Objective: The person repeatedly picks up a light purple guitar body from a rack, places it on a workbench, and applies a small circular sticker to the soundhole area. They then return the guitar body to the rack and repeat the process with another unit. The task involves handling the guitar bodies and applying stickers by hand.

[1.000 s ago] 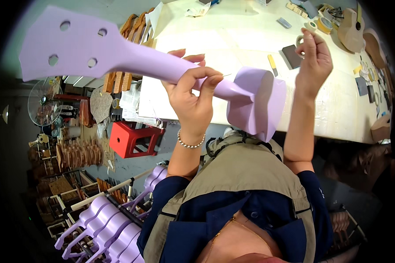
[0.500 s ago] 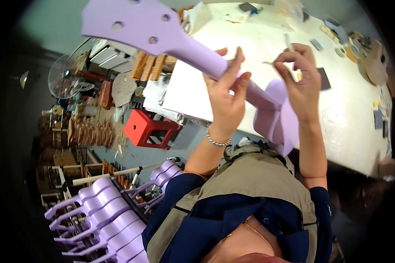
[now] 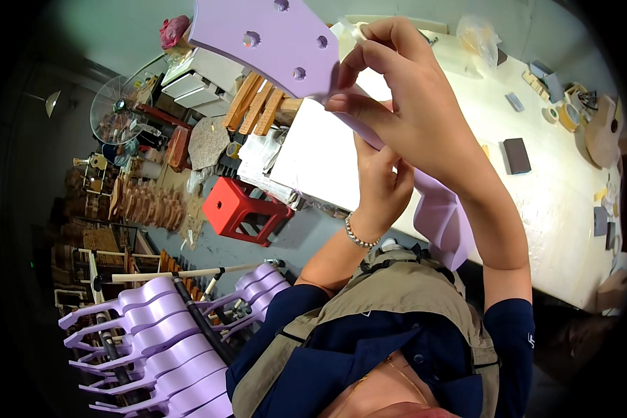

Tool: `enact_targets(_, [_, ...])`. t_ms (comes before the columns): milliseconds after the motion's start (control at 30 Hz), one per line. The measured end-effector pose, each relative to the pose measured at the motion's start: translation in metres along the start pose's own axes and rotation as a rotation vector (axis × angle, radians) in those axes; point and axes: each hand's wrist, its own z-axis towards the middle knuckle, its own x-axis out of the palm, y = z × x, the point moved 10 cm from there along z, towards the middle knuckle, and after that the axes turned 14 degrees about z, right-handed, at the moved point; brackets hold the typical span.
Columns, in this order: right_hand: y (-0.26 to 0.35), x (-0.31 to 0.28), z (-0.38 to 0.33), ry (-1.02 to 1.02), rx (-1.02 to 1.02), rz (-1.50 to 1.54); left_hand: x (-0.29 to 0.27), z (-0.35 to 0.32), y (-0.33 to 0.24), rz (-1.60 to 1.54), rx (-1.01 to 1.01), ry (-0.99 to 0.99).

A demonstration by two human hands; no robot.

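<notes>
A lavender ukulele (image 3: 265, 38) without strings slants across the middle, its headstock with several holes at the upper left. Its scalloped body (image 3: 444, 221) rests near my apron, partly behind my right forearm. My left hand (image 3: 383, 184) is closed around the neck, wearing a beaded bracelet. At the joint of headstock and neck, my right hand (image 3: 404, 90) pinches with thumb and forefinger against the ukulele's edge. A pale thin strip (image 3: 352, 29) sticks out beyond its fingers; its kind is unclear. Whatever lies between the fingertips is hidden.
A white worktable (image 3: 536, 230) spreads ahead and right, bearing a dark sanding block (image 3: 516, 155), tape rolls (image 3: 569, 118) and an unpainted ukulele body (image 3: 601, 132). A red stool (image 3: 240, 207) stands left of it. Several lavender ukuleles (image 3: 167, 341) hang on a rack at lower left.
My right hand has moved left and up from above the table to the headstock's base. The ukulele's headstock has shifted right and up; my left hand has moved slightly right and down.
</notes>
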Motion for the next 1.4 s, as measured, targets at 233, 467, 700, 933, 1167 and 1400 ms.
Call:
enact_targets(233, [-0.037,-0.044,0.003,-0.204,0.170,-0.181,0.008,0.004,0.007,-0.208,-0.096,-0.016])
enact_targets(467, [-0.151,-0.185,-0.187,-0.638,0.526,-0.062,0.064,-0.012,0.048,-0.946,-0.196,-0.051])
enact_targets(700, [-0.157,-0.253,-0.473,-0.492,1.166,-1.082,0.079,-0.019,0.088,-1.048,-0.701,-0.189])
enact_targets(933, [-0.122,-0.216,-0.460,-0.565,0.940,-1.158,0.074,-0.003,0.076,-1.052,-0.756,-0.154])
enact_targets(1167, [-0.132,-0.175,-0.443,-0.551,0.889,-0.990,0.059,0.012,0.061,-1.025,-0.611,-0.129])
enact_targets(1400, [-0.135,-0.177,-0.449,-0.534,0.923,-0.897,0.030,0.041,0.035,-0.801,-0.383,0.091])
